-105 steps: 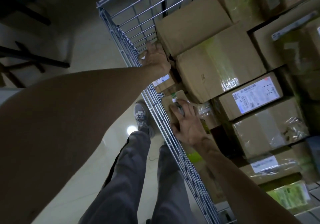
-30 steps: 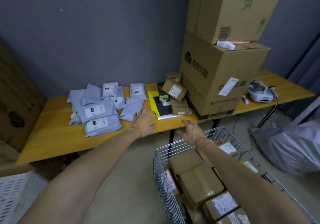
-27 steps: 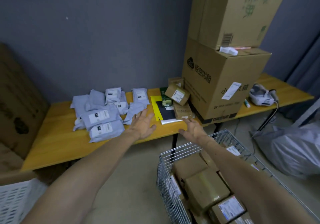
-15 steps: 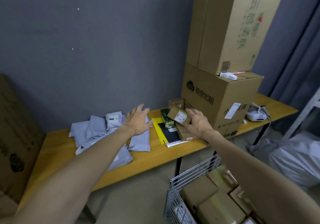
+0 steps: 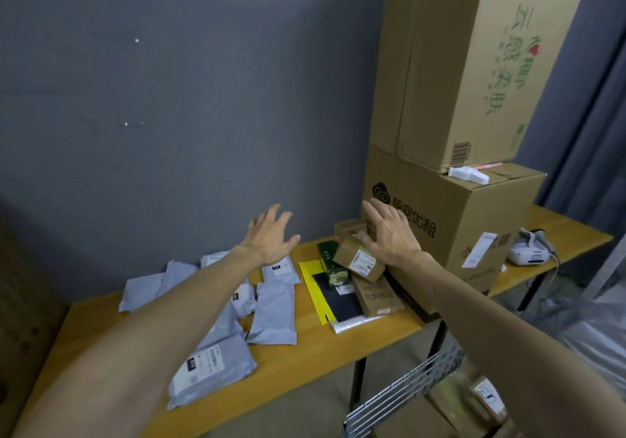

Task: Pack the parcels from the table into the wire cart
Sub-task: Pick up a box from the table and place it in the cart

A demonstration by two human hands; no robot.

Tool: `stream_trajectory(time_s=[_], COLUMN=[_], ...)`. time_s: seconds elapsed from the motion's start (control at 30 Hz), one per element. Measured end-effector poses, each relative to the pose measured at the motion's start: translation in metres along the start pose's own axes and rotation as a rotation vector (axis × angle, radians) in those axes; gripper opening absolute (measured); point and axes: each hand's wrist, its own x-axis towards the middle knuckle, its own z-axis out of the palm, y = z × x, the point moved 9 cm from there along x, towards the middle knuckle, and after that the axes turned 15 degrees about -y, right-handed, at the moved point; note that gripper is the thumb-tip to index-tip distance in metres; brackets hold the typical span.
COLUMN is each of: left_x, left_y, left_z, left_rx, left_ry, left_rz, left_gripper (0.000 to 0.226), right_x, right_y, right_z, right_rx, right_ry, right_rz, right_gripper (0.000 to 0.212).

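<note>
Since 3.5 s ago both hands had left the wire cart, where they had been settling cartons, and come over the table; the cart, already holding several boxes, stood low at the right. The right hand was open with fingers spread, against or just above the tilted small carton; contact could not be confirmed and no grip had formed. The left hand was open and empty, hovering over the grey mailers. Judged: next pick beginning, most parcels still on the table. Materials: the cartons were rigid brown corrugated board with taped seams and white labels. The mailers were soft, smooth, pillow-like film, lying overlapped. A flat yellow-and-black envelope lay under a long carton.
</note>
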Motion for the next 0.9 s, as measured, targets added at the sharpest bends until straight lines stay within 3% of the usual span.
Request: stream_trajectory(time_s=[0.63,0.9], left_x=[0.220,0.318], left_y=[-0.007,-0.031], left_z=[0.038,0.113], left_rx=[-0.034,-0.089], left_ry=[-0.121,-0.231], left_rz=[0.002,0.065], left_gripper=[0.067,0.067], right_x=[0.156,0.206], right_y=[0.124,0.166], right_z=[0.083,0.175], right_rx=[0.013,0.020], right_ry=[-0.118,-0.371], right_rz=[0.023,0.150], right_gripper=[0.077,0.094])
